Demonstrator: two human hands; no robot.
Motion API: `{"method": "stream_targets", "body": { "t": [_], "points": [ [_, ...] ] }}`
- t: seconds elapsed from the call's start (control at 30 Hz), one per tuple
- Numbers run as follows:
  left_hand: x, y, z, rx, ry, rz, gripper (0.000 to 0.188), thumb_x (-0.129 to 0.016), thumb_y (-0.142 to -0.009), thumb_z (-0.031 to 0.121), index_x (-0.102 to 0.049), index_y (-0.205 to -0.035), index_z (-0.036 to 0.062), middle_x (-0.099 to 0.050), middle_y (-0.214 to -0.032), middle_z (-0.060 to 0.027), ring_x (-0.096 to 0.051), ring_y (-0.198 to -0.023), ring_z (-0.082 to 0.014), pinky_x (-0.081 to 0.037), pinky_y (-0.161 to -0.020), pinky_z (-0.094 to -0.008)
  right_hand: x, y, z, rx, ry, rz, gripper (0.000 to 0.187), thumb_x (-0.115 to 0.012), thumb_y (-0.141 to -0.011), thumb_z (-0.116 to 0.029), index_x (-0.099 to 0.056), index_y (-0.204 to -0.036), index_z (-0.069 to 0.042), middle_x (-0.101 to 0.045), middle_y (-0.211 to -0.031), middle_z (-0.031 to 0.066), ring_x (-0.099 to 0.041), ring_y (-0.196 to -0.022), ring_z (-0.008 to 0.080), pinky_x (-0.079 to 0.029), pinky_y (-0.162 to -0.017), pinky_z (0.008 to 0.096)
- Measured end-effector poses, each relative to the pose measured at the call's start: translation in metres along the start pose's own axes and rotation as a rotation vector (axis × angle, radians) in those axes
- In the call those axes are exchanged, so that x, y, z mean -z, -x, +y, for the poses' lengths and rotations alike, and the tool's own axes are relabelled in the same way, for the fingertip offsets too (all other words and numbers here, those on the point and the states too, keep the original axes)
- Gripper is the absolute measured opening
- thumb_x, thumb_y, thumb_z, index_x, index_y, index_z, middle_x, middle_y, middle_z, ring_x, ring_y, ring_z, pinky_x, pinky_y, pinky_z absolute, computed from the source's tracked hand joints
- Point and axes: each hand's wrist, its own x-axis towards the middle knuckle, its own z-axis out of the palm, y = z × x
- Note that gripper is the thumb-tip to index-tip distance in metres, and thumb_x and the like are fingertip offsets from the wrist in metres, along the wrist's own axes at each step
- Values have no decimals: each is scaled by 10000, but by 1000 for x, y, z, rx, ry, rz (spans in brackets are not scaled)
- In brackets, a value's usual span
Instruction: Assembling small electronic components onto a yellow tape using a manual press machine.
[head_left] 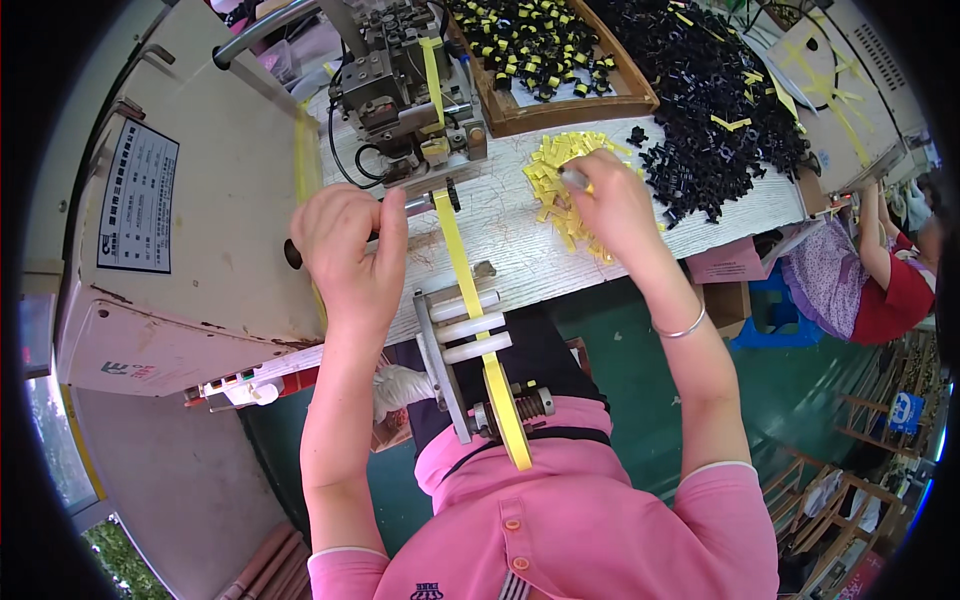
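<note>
My left hand (pixel 350 245) is closed round the dark handle (pixel 292 254) of a metal lever, whose shaft shows between hand and machine. My right hand (pixel 618 205) is over a pile of small yellow strips (pixel 555 190), its fingers bent together; whatever they pinch is hidden. A pale covering (pixel 575 180) shows at one fingertip. From a reel (pixel 505 415) near my waist, a yellow tape (pixel 455 245) runs across white rollers (pixel 470 328) toward the small metal press (pixel 385 95).
A wooden tray (pixel 565 115) of black-and-yellow parts stands at the back. Right of it lies a large heap of black plastic parts (pixel 710 150). A big beige machine cabinet (pixel 215 230) fills the left side. Another person in red (pixel 890 290) sits far right.
</note>
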Motion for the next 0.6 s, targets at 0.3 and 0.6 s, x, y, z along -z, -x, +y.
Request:
{"method": "stream_targets", "body": {
  "t": [0.3,0.6],
  "points": [
    [-3,2,3,-33,24,0,238,-675,-771,-4,-491,-630,51,-559,-665,-47,-573,-701,-212,-372,-700,-324,-7,-8,-14,116,257,-288,285,-650,-702,-18,-655,-984,-57,-597,-932,118,-622,-787,323,-504,-707,396],
    [-5,1,7,-36,69,-30,217,-682,-760,-7,-507,-642,42,-564,-676,-65,-574,-712,-218,-391,-693,-335,3,-22,19,-96,-360,121,125,-667,-831,-94,-694,-926,-17,-663,-766,46,-599,-646,139,-453,-573,271]
  ]
}}
